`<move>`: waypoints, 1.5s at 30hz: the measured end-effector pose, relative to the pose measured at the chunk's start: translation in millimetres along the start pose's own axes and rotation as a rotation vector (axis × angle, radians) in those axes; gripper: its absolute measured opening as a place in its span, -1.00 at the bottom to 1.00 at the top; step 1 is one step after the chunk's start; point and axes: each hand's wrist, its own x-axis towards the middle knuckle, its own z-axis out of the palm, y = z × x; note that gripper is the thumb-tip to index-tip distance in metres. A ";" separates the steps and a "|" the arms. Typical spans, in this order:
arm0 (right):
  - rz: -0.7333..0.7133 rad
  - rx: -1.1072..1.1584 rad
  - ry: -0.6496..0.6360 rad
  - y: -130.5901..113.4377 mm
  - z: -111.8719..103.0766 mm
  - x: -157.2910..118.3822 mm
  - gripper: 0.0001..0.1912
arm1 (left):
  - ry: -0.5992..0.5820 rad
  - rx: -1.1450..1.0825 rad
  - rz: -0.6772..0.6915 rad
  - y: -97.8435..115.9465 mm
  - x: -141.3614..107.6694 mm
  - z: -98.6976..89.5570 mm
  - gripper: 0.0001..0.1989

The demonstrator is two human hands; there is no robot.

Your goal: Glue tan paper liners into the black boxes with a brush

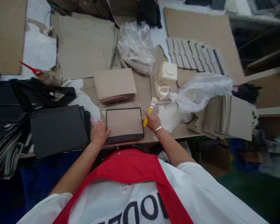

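Note:
A brown board point(124, 122) with a black border lies flat in front of me. My left hand point(99, 133) is at its left edge, fingers closed round a thin pink tool point(95, 121) that is mostly hidden. At the board's right edge my right hand point(151, 120) grips a yellow-handled brush point(150, 112), bristles pointing away from me. Behind the board sits a stack of brown boards point(115, 83). A stack of black sheets point(59, 130) lies left of my left hand. Beyond the brush stands a cream container point(167, 75) with a cut opening.
Clear plastic bags point(137, 46) lie at the back and a white plastic bag point(200, 90) on the right, beside upright grey boards point(224, 115). Large grey sheets point(84, 45) are at the back left. A red-handled tool point(31, 68) lies far left, near black material point(7, 102).

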 end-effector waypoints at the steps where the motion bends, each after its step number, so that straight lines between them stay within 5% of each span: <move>1: 0.030 0.062 0.065 0.6 -10.5 -2.3 -0.49 | 0.008 -0.040 0.079 12.8 2.7 -1.4 -0.77; 5: 0.220 0.501 0.215 -10.8 -41.6 0.5 -0.46 | 0.054 -0.202 0.323 64.4 9.1 -0.6 -0.77; 9: 0.422 1.056 0.078 -51.0 -39.1 28.1 -0.46 | 0.075 -0.285 0.398 96.2 10.4 19.0 -0.72; 15: 0.509 1.277 -0.125 -123.0 -2.5 67.3 -0.58 | 0.108 -0.401 0.383 89.3 8.1 50.6 -0.67; 19: 0.523 1.306 -0.177 -142.2 10.0 76.6 -0.62 | 0.087 -0.409 0.365 86.6 8.1 55.0 -0.68; 22: 0.548 1.223 -0.159 -122.9 9.0 72.5 -0.68 | 0.081 -0.417 0.379 87.1 8.4 51.6 -0.67; 29: 0.641 1.080 -0.035 -34.3 -2.3 39.3 -0.70 | 0.085 -0.415 0.371 86.2 7.2 45.1 -0.68; 34: 0.618 1.060 0.013 -25.1 -7.8 13.3 -0.68 | 0.086 -0.376 0.383 88.0 4.4 45.7 -0.68; 39: 0.393 0.892 0.048 -3.5 -17.5 -53.7 -0.61 | 0.090 -0.347 0.386 89.2 5.6 50.4 -0.65; 45: 0.403 0.219 0.060 55.5 2.7 -137.1 -0.73 | 0.086 -0.311 0.382 91.1 4.3 48.7 -0.64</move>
